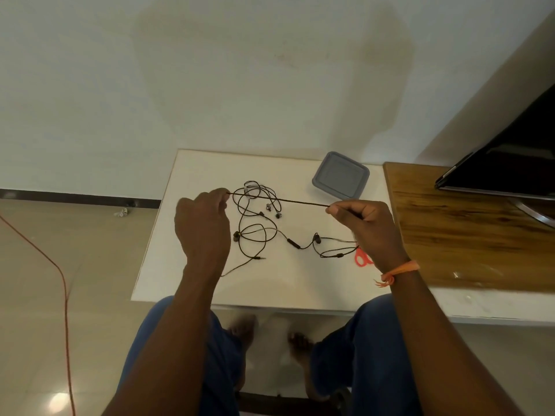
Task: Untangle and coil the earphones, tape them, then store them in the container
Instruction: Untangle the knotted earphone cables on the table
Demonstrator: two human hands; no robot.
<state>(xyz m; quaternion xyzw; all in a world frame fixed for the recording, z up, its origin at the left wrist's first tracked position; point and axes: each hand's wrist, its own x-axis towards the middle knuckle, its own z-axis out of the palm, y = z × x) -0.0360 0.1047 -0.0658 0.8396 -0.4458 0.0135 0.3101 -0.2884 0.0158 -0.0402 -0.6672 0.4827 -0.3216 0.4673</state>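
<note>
Earphones' thin black cable (pixel 279 200) was pinched taut between left hand (pixel 201 226) and right hand (pixel 368 228) above the white table (pixel 186 283), remaining loops lying tangled below; hard pulling might tighten knots.

head view | above, facing forward-down | close over white table (pixel 186 283)

A taut cable (pixel 279 200) stretched between the left hand (pixel 201 223) and right hand (pixel 368 226), barring the way across the middle of the bench (pixel 186 277). Beneath it, loose earphones (pixel 258 229) sprawled over the centre. The grey container (pixel 341 175) filled the far right corner, scissors (pixel 362 257) lay beside the right wrist. The near edge and left strip stayed bare.
</note>
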